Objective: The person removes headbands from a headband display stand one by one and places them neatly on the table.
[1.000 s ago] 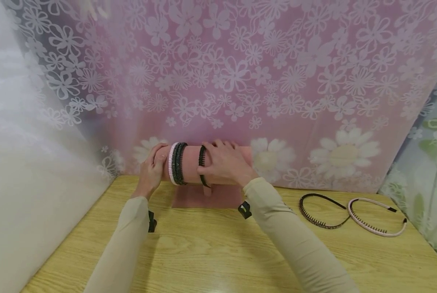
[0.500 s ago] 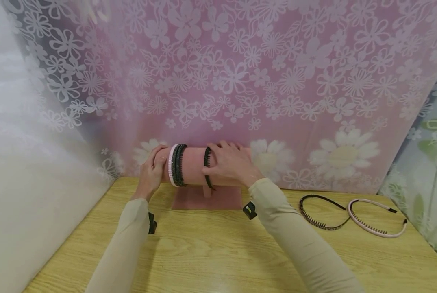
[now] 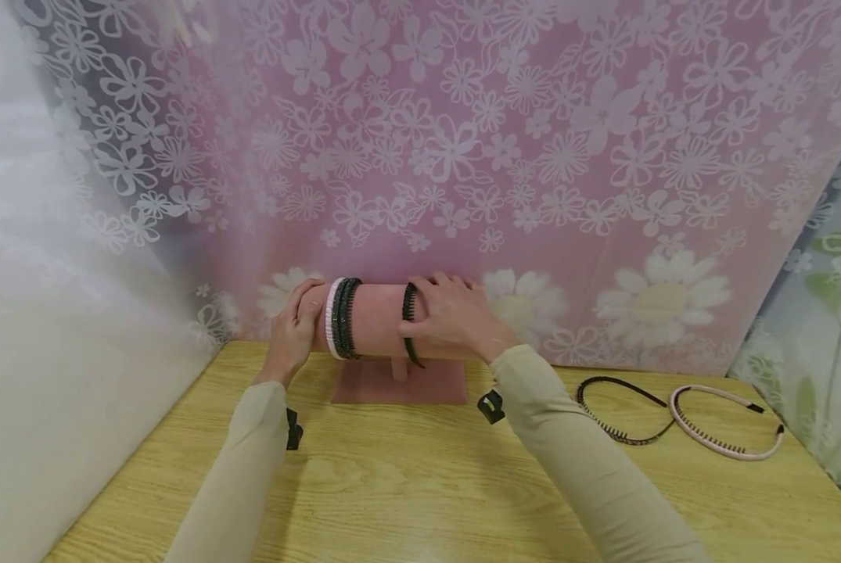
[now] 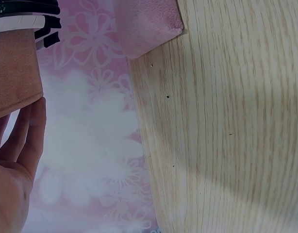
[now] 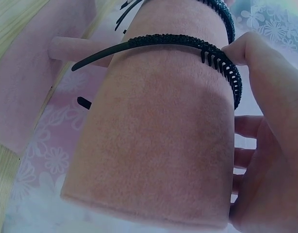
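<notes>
while left hand [image 3: 290,331] grips roll [image 3: 378,320] edge, half-curled right hand [image 3: 455,314] holds black headband [image 5: 163,40], bare roll leftward

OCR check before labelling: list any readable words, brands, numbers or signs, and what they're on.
None readable.
Black headband at the right hand: no lettering visible.
Pink roll stand: no lettering visible.
Curtain: floral print, no text made out.
Black right-wrist device: small yellow-green mark, too small to read.
</notes>
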A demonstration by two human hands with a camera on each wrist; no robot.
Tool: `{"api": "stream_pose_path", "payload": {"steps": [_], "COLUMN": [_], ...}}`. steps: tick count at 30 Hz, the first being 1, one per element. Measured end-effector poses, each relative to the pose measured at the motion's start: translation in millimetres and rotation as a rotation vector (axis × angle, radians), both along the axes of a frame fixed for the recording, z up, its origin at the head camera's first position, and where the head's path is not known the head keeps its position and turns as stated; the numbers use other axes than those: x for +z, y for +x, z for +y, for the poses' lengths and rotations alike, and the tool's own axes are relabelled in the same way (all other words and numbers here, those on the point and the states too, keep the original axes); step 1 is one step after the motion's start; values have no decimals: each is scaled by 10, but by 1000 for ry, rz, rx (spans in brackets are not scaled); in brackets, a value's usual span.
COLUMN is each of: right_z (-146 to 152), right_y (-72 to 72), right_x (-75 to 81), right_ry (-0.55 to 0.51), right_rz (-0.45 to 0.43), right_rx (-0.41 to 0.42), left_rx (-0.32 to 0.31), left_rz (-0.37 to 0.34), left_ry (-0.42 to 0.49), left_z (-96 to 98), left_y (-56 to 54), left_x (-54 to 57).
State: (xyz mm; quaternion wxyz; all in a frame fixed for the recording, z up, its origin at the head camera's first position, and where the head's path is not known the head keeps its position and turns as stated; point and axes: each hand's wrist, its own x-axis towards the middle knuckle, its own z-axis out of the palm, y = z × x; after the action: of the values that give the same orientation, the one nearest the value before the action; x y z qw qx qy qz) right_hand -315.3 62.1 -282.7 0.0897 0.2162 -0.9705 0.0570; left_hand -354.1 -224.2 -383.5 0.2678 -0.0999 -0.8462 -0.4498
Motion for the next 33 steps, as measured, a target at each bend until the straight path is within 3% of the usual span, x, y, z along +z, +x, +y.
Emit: {"api": "stream_pose_path", "payload": {"steps": [12,33], "right_z": [100,269], "right_y": [5,0], "right_x": [26,6], "right_ry": [9,-28], "right_rz": [-12,-44], "right_rx": [13,-10], "left_rx": [20,0], "left_rz": [2,-15], "left_ry": [-7,4], "left_z": [5,7], "left_y": [1,24], "left_x": [13,4]}}
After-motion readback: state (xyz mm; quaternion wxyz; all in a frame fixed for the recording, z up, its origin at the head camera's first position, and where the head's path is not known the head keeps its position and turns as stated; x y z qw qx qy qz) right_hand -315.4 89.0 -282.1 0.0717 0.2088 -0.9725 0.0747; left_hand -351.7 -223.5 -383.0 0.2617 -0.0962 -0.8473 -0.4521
